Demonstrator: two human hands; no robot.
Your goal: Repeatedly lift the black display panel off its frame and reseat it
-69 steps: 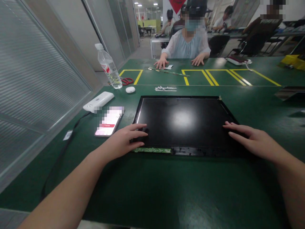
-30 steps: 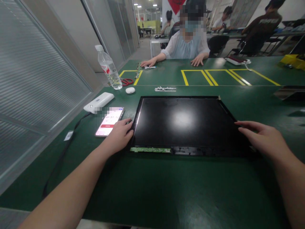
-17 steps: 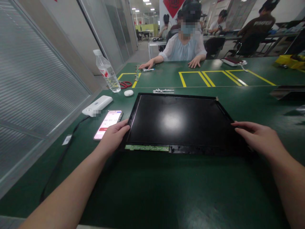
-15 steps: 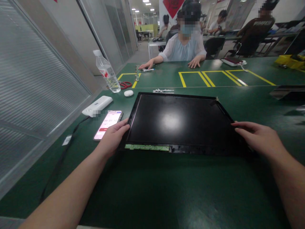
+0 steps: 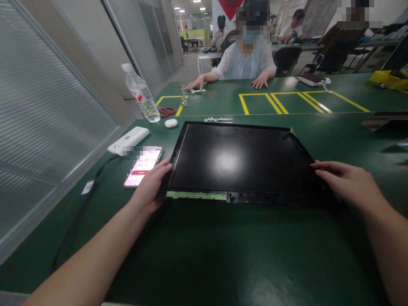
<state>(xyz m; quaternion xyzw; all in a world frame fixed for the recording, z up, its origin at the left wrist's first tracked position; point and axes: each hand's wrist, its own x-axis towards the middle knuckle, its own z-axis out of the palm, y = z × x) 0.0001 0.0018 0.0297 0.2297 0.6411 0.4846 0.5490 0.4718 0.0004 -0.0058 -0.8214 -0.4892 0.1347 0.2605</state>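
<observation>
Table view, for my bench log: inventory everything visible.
Screen: 1, black, centre
Circuit boards: 2, green, screen's near edge, far left
Phone: 1, pinkish display, left of screen
Device: 1, white, beyond phone
Strap: 1, black, left
Bottle: 1, clear, far left
Scissors: 1, red handles, beside bottle
Case: 1, white, near bottle
Scraps: several, white, beyond screen
Tape lines: several, yellow, far side
Unclear items: several, red, yellow, dark, right
Table: 1, green, foreground
Co-worker: 1, blue top, across table
Other people: several, mixed, background
Left hand: 1, bare, screen's left edge
Right hand: 1, bare, screen's right edge
</observation>
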